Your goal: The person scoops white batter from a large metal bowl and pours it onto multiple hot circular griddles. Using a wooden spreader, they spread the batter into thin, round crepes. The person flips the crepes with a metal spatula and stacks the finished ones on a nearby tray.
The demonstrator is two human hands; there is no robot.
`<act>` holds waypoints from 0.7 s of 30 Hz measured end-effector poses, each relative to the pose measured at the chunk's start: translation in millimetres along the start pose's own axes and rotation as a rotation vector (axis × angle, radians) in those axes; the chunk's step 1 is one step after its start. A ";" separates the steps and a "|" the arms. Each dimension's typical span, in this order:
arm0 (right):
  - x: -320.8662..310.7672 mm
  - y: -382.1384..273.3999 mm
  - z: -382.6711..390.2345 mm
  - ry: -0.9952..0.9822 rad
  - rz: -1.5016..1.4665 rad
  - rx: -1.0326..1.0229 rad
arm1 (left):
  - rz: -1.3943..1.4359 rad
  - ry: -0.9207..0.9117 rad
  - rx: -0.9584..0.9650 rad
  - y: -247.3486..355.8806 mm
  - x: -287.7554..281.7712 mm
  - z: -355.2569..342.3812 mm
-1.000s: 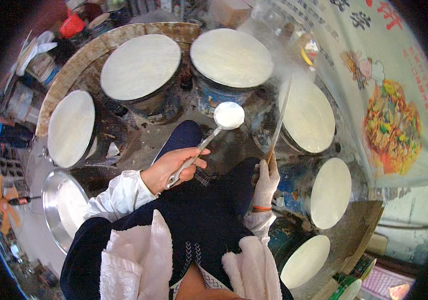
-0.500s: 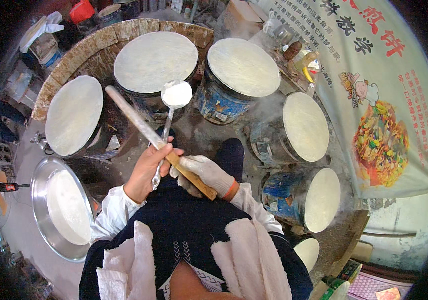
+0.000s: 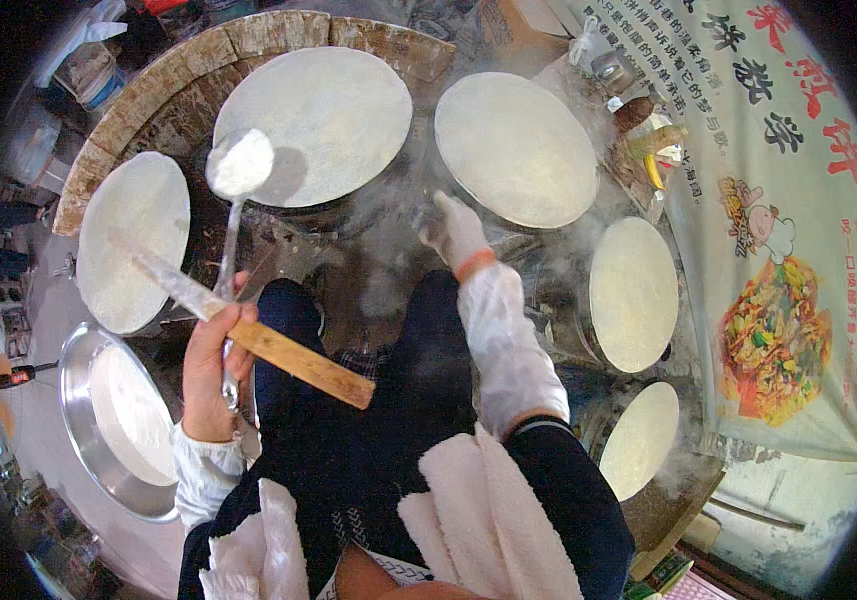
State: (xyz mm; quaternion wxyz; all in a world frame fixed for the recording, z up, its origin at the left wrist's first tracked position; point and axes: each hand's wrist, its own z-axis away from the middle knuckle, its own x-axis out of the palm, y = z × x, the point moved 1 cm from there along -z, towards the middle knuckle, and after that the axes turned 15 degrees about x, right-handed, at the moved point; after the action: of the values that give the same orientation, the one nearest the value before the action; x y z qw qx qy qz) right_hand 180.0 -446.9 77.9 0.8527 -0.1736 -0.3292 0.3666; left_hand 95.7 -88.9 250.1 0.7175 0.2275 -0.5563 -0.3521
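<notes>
My left hand [image 3: 216,365], bare and closed, grips two tools at once. One is a metal ladle [image 3: 231,240] with white batter in its bowl, raised by the near-left edge of the back-left round griddle [image 3: 323,125]. The other is a flat wooden spreader [image 3: 293,362], its whitened end pointing over the left griddle [image 3: 135,240]. My right hand [image 3: 456,235] wears a white glove and reaches forward, just short of the back-right griddle [image 3: 516,150]. Its fingers look partly spread, with nothing visible in them. Pale thin layers cover the griddle tops.
At left stands a wide metal basin [image 3: 76,395] of white batter. More griddles, one at the right [image 3: 634,295] and one at lower right [image 3: 640,440], ring me amid steam. A curved low wall [image 3: 163,85] runs behind, and a printed banner [image 3: 748,170] hangs at right.
My left hand has moved left with the ladle and spreader. My right hand has let go of the spreader's end and stretched forward toward the back-right griddle.
</notes>
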 end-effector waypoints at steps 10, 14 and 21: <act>40.2 -47.6 -91.9 0.187 0.450 -0.064 | -0.016 0.069 -0.006 -2.6 8.4 -22.5; -3.9 -34.8 5.7 0.362 0.736 -0.619 | -0.003 0.023 -0.019 -8.9 8.3 -28.6; -219.8 -104.9 28.7 0.932 0.155 -0.354 | -0.035 0.017 -0.045 -8.7 21.6 -40.4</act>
State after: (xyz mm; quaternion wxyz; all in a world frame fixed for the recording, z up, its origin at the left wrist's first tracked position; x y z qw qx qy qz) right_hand 100.8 -678.2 59.6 0.8370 -0.4845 0.0431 0.2508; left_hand 135.0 -113.6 246.5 0.7209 0.2240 -0.5381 -0.3749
